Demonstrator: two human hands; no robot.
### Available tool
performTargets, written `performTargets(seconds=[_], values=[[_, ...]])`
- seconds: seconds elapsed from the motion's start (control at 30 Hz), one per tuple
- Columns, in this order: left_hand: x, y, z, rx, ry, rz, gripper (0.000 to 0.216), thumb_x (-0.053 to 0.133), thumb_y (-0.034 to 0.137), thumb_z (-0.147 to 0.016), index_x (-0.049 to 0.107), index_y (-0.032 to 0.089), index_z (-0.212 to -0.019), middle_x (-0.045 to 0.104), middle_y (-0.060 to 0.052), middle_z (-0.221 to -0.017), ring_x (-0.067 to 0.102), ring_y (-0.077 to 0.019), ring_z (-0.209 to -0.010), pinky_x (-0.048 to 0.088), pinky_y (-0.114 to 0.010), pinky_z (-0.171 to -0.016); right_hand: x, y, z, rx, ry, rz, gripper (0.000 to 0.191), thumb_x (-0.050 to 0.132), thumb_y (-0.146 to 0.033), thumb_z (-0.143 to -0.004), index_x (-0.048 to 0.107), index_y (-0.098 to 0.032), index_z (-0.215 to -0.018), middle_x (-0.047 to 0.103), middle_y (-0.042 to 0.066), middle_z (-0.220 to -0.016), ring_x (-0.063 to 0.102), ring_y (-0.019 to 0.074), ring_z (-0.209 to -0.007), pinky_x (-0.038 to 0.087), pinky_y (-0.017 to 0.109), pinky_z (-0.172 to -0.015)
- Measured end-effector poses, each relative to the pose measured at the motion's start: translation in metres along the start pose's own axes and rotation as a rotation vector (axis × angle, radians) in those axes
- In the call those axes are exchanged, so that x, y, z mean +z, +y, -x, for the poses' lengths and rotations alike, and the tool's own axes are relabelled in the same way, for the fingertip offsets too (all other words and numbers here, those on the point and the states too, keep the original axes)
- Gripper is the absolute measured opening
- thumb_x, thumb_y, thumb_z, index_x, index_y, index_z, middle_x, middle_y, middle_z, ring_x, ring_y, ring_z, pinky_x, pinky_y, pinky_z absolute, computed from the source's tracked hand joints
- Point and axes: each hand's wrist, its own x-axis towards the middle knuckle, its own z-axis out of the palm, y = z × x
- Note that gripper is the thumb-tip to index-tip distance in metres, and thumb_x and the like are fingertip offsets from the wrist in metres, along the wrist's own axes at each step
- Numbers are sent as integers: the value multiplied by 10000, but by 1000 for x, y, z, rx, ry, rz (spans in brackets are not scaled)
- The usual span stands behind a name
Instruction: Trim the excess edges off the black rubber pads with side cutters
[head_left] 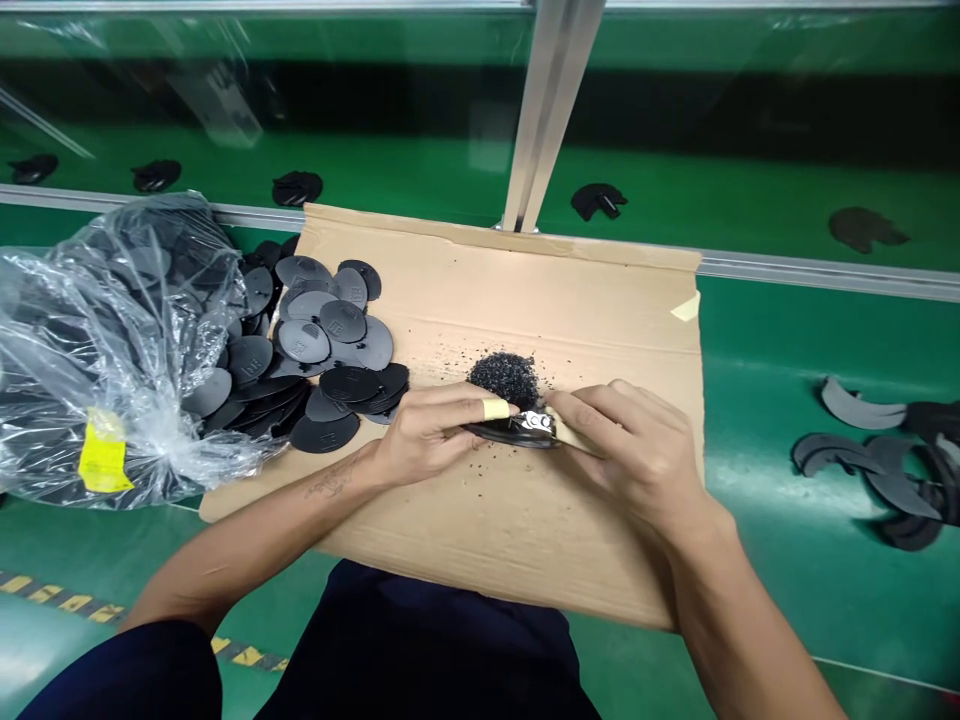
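Over the cardboard sheet (450,530), my left hand (427,435) is closed on a thin black plastic disc (510,434), with a band of yellow tape around one finger. My right hand (634,440) grips a pair of nippers (536,421) with a silver metal head and pale handles. Their head meets the upper edge of the disc; the jaw tips are too small to make out. Just beyond both hands lies a heap of small black plastic bits (504,376), with crumbs scattered round it.
Many black discs (330,330) are piled at the left of the cardboard. Beside them sits a clear plastic bag (97,340) of discs with a yellow label. Curved black pieces (885,465) lie at the right on the green surface. A metal post (551,120) rises behind.
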Motion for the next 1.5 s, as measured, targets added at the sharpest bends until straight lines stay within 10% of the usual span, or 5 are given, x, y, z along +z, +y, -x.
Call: performTargets(seconds=[0.63,0.97,1.13,1.33,1.5], values=[[-3,2,-4,51,-126,-253,198,651,198,-954,707,137,-1134,741,-95,-978,701,-156,-875,594,-268,-770,10,8,2,82,-7,-78,117,584,-230,-1003,677,-193,-1064,726,59,-899,601,181,-745,443,320,-651],[-4,6,-7,-304,-125,35,307,686,330,-938,717,167,-1197,761,-91,-1055,714,-186,-957,568,-277,-839,16,6,0,140,-2,-137,171,561,-180,-957,656,-198,-1098,726,71,-963,610,213,-824,434,340,-703],[-1,5,-8,-388,-12,131,240,689,368,-929,739,137,-970,740,-63,-886,677,-160,-809,541,-251,-743,10,0,-3,407,108,-424,114,597,-259,-969,663,-207,-1046,707,57,-907,623,190,-776,475,312,-682],[-1,7,-7,-453,-129,226,427,651,543,-926,719,122,-901,691,-70,-840,630,-164,-786,505,-259,-714,8,-16,-7,441,88,-788,173,709,-367,-925,667,-226,-1016,714,39,-916,648,174,-757,509,282,-662],[-5,4,-16,-573,-262,345,835,241,801,-945,730,127,-877,674,-97,-833,597,-169,-744,506,-300,-683,7,-18,-8,272,153,-719,24,661,-249,-952,650,-228,-959,691,29,-849,644,165,-748,498,276,-675]])
